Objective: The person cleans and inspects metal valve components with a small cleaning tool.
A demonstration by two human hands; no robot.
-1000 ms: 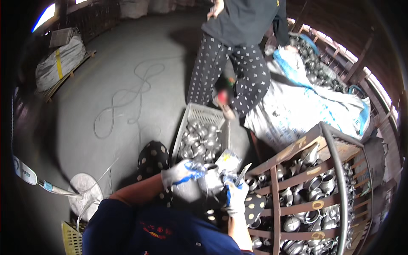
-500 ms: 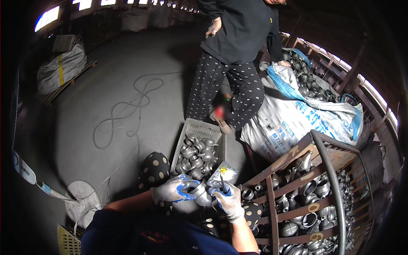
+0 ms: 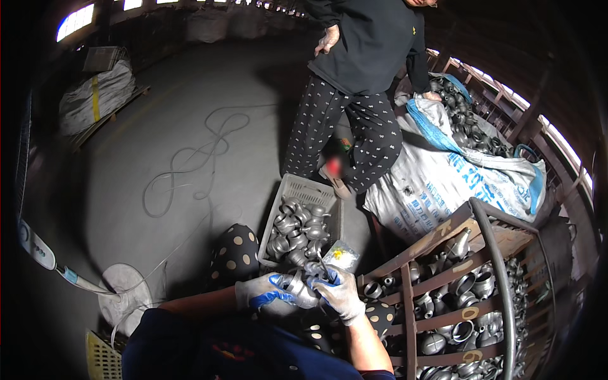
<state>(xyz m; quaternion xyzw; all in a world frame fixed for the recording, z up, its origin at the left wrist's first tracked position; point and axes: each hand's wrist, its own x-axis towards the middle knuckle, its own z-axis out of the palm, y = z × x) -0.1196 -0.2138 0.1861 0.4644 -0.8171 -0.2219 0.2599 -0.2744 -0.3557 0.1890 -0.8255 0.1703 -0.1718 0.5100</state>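
Left white-and-blue gloved hand (image 3: 263, 291) holds grey bulbous metal fitting (image 3: 301, 292); right white-and-blue gloved hand (image 3: 342, 296), at its right, grips slim dark tool (image 3: 330, 274).

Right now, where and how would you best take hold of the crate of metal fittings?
Probably by both long rims of the grey plastic crate, from above, one hand per side: it sits upright, with metal fittings heaped inside, and a co-worker's foot near its far right corner.

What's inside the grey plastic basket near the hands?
Lots of rounded grey metal fittings, heaped together, lie in the basket. They cover its bottom, so whatever lies underneath can't be seen.
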